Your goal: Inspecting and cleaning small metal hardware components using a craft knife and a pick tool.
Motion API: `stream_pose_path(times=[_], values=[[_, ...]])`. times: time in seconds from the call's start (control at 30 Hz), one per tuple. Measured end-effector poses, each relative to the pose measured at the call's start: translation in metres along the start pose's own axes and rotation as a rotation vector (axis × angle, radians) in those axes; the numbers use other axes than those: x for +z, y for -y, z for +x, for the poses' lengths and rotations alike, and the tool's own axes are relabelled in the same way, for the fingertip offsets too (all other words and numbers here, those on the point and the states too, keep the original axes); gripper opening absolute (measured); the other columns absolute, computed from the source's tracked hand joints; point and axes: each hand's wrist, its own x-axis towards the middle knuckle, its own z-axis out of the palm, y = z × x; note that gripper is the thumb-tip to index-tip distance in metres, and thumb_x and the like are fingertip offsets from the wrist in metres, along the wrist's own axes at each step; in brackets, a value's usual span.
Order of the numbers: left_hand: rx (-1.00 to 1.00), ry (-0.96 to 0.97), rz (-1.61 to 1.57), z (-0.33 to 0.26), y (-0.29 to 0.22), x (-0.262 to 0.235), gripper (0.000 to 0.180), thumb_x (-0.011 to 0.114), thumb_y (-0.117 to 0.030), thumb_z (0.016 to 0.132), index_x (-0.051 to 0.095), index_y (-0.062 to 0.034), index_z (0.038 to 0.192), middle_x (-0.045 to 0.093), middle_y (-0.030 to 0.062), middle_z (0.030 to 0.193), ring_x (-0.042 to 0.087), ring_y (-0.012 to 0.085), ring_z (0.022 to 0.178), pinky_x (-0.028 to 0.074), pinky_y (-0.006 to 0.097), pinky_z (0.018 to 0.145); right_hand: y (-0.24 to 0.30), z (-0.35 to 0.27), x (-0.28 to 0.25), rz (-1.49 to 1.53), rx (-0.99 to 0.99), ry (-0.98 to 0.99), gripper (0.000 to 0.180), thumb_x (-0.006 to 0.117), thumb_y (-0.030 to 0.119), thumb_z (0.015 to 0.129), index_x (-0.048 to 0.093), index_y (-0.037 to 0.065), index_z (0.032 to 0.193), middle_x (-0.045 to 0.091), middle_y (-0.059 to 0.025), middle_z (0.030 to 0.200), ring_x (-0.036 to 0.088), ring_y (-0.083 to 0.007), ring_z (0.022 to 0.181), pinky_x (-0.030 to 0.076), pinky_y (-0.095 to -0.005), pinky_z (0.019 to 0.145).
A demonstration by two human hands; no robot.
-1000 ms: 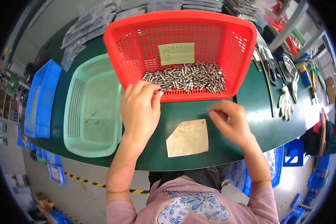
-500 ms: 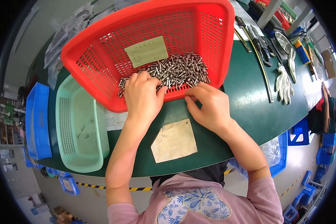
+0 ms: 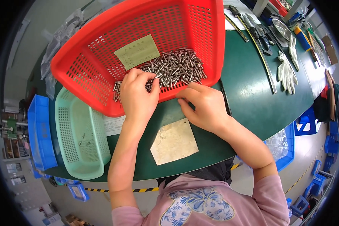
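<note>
Currently the work sits at the pile of small metal pins point(image 3: 173, 69), heaped on the floor of the red basket point(image 3: 101, 56) toward its near right corner, with a few strays trailing left along the near wall. Basket is tilted, near rim resting on the green counter point(image 3: 248, 94).

Left hand point(image 3: 138, 96) is inside the basket over the left end of the pile, fingers curled and pinched down on a few pins; exactly how many it has, can't tell. Right hand point(image 3: 205, 107) rests on the near rim of the basket, fingers loosely bent, thumb and forefinger close together at the rim. Whether it holds a pin is hidden.

Judgement: picking/sorting step, mid-pile, most pins still in the heap. Next move likely needs a clean pinch on single pins without dragging neighbours, and clearance over the near wall.

Around it:
- Pale green paper slip point(image 3: 137, 51) lies in the basket just far-left of the pile, touching it.
- Mint green basket point(image 3: 81, 135) to the left on the counter, holding only a few small parts.
- Blue bin point(image 3: 39, 132) further left.
- Square worn beige sheet point(image 3: 174, 142) on the counter near the person, between the forearms.
- White gloves point(image 3: 286, 69) and hand tools point(image 3: 258, 32) far right, well apart.

In the way: the basket's near wall and the slip overlapping the pile edge.
</note>
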Motion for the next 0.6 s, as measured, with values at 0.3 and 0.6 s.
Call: stream_pose_path(times=[0.3, 0.6], values=[[0.196, 0.179, 0.304, 0.024, -0.011, 0.009, 0.014, 0.066, -0.014, 0.064, 0.058, -0.0023, 0.064, 0.053, 0.0151, 0.072, 0.054, 0.0341, 0.072, 0.043, 0.045, 0.063, -0.012, 0.000, -0.003, -0.085, -0.022, 0.037, 0.005, 0.060, 0.010, 0.071, 0.059, 0.009, 0.076, 0.054, -0.0074, 0.068, 0.057, -0.0267, 0.062, 0.047, -0.0377, 0.052], [-0.080, 0.212, -0.252, 0.008, 0.022, -0.015, 0.004, 0.058, 0.001, 0.076, 0.054, -0.0008, 0.075, 0.052, 0.0027, 0.072, 0.051, 0.0133, 0.069, 0.042, 0.027, 0.061, -0.002, 0.004, 0.021, 0.131, -0.114, -0.276, 0.033, 0.062, 0.016, 0.065, 0.054, 0.004, 0.095, 0.051, -0.0098, 0.082, 0.056, -0.0265, 0.074, 0.046, -0.0382, 0.059]])
